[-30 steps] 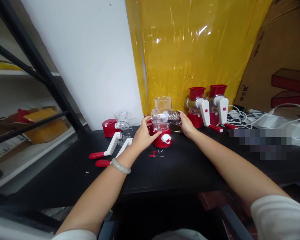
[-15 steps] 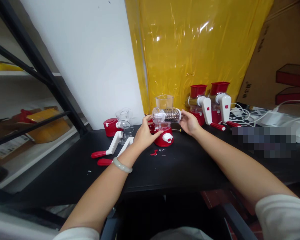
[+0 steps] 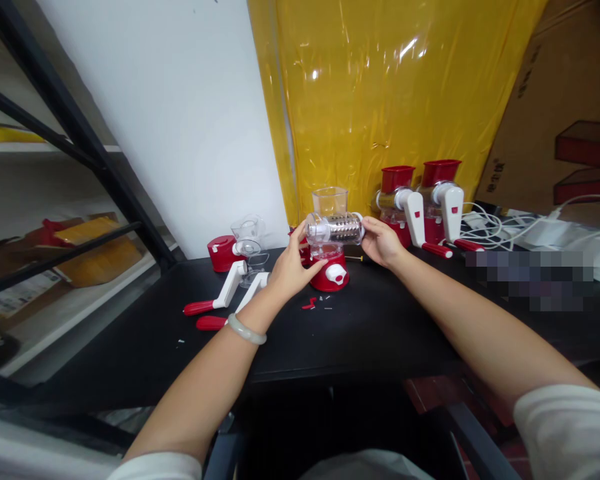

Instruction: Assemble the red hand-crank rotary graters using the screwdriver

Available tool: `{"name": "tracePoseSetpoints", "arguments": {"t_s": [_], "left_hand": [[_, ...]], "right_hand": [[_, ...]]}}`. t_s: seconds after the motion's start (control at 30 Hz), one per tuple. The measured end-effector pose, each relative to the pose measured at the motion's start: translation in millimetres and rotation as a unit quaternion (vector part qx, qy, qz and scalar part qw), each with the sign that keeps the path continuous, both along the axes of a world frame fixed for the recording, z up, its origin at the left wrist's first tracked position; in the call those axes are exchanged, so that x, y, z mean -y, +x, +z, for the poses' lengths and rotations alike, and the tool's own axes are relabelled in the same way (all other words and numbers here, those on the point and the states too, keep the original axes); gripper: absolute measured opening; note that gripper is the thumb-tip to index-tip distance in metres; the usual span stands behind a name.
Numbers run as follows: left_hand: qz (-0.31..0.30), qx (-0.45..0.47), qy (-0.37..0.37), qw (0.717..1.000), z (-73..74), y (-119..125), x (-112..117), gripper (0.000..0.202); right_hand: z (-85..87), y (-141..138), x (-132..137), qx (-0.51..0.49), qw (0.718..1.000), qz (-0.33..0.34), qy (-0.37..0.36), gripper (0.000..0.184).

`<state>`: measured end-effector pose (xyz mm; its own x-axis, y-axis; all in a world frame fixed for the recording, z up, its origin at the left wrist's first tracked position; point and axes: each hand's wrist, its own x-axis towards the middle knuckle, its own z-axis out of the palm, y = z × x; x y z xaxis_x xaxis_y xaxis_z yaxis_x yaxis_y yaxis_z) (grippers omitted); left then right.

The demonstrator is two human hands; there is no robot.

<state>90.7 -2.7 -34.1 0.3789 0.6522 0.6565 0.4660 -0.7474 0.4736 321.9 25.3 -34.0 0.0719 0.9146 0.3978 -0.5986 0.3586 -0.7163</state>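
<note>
A rotary grater stands upright in front of me, with a red base [image 3: 325, 279], a white knob [image 3: 337, 274] and a clear hopper [image 3: 330, 199]. A perforated metal drum [image 3: 343, 229] lies sideways in its clear housing. My left hand [image 3: 293, 263] holds the housing's left side, its thumb down by the base. At the other end, the fingers of my right hand [image 3: 380, 241] pinch the drum's white rim. Small red and pale bits [image 3: 310, 303] lie on the black table [image 3: 350, 347] before the base.
Left of the grater are a loose red base [image 3: 222, 253], a clear housing [image 3: 250, 247] and crank handles [image 3: 230, 285]. Two assembled graters [image 3: 396, 180] stand at the back right, beside tangled white cables [image 3: 500, 230]. A yellow plastic sheet [image 3: 360, 93] hangs behind.
Both hands keep almost the same hold on the grater. The drum's visible hole pattern looks slightly different, and the whole view has shifted a little.
</note>
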Motion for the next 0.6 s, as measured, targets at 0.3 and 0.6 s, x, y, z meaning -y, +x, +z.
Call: {"name": "tracePoseSetpoints", "arguments": {"t_s": [0.3,0.6], "left_hand": [[0.027,-0.034,0.000,0.999,2.8,-0.3,2.7,0.093],[0.026,-0.035,-0.004,0.999,2.1,-0.4,1.9,0.094]], "right_hand": [[-0.3,-1.8,1.0,-0.019,1.000,0.019,0.004,0.012],[0.4,-3.8,2.7,-0.015,1.000,0.007,-0.005,0.011]]}}
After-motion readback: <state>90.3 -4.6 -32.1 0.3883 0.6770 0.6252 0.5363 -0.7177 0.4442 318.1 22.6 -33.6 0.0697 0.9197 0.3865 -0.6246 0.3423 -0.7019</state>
